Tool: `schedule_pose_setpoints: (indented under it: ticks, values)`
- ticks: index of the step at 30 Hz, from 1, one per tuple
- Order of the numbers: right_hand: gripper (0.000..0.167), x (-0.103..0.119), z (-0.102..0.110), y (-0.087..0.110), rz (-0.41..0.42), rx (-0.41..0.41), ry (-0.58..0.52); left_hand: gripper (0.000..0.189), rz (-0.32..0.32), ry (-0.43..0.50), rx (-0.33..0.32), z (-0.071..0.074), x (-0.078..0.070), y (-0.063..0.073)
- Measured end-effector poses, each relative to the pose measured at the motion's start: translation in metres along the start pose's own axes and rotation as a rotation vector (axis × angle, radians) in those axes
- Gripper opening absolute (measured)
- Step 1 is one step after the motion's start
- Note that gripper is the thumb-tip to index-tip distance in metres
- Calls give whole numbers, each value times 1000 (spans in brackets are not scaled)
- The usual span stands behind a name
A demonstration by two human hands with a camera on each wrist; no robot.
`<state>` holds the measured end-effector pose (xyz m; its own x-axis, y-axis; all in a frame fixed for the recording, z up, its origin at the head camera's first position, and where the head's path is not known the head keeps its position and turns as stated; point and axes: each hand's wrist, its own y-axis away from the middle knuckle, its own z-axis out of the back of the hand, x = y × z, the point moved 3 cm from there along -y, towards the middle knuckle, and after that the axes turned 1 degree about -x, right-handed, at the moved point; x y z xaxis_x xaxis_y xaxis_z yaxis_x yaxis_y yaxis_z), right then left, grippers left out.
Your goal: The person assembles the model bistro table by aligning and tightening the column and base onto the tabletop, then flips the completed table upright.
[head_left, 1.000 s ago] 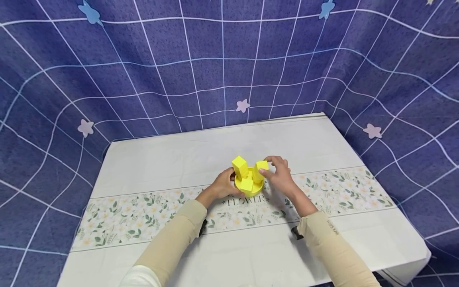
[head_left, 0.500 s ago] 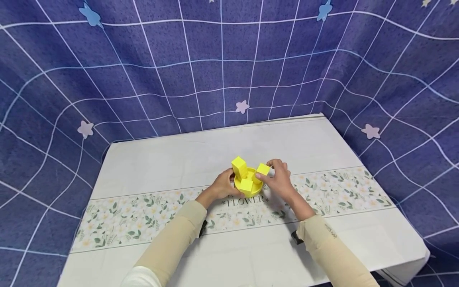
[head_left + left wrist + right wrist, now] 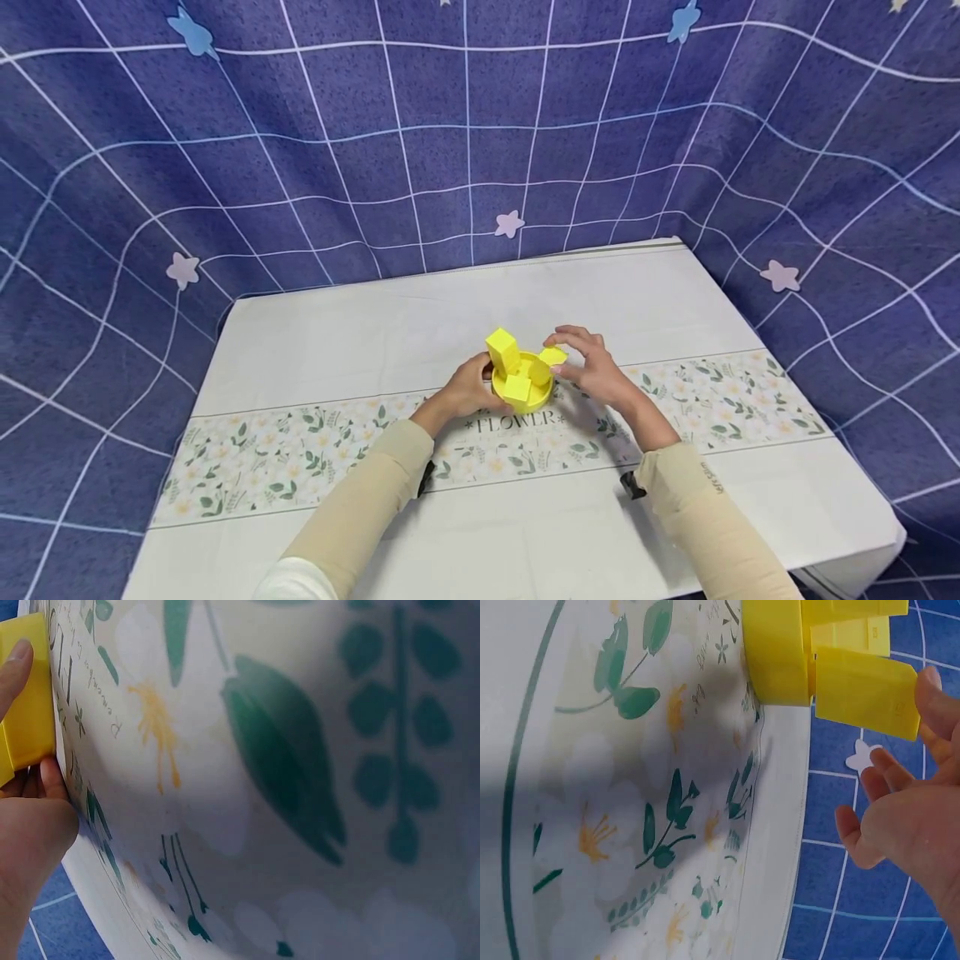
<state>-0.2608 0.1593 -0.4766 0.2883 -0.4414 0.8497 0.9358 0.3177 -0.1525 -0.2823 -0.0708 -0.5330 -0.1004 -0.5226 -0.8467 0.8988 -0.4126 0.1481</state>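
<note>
A round yellow base (image 3: 529, 407) sits on the printed strip of the tablecloth. My left hand (image 3: 467, 388) grips its left side, with the thumb on the wall in the left wrist view and fingertips partly hidden. Several yellow blocks rise from the base: a tall left block (image 3: 502, 348), a front block (image 3: 517, 387) and a right block (image 3: 553, 356) that leans outward. Thumb and fingers of my right hand (image 3: 597, 375) pinch the right block's top end. In the right wrist view that block (image 3: 865, 693) stands out of the base, its foot hidden by the rim.
A white tablecloth (image 3: 360, 333) with a flowered strip (image 3: 285, 454) and the word FLOWER covers the table. Behind and on both sides hangs a blue curtain (image 3: 420, 167) with white lines and stars.
The right block has turned and tips further outward to the right, with my right hand shifting its grip around its top. My left hand and the base stay put.
</note>
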Motion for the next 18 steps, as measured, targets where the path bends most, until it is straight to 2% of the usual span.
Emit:
schedule_pose_setpoints:
  ticks: [5, 8, 11, 15, 18]
  values:
    - [31, 5, -15, -6, -18, -75, 85, 90, 0, -16, 0, 0, -1, 0]
    - [36, 8, -24, -7, -56, -80, 95, 88, -18, -12, 1, -1, -1, -1]
    - [37, 11, -28, -6, -69, -40, 76, 87, -24, -12, 3, -1, 0, -2]
    - [44, 15, -22, -5, -22, 49, 27, 89, -13, -17, 6, -1, 1, -2]
    - [41, 15, -16, -5, -12, 127, -19, 91, -6, -16, 5, -1, 2, -1]
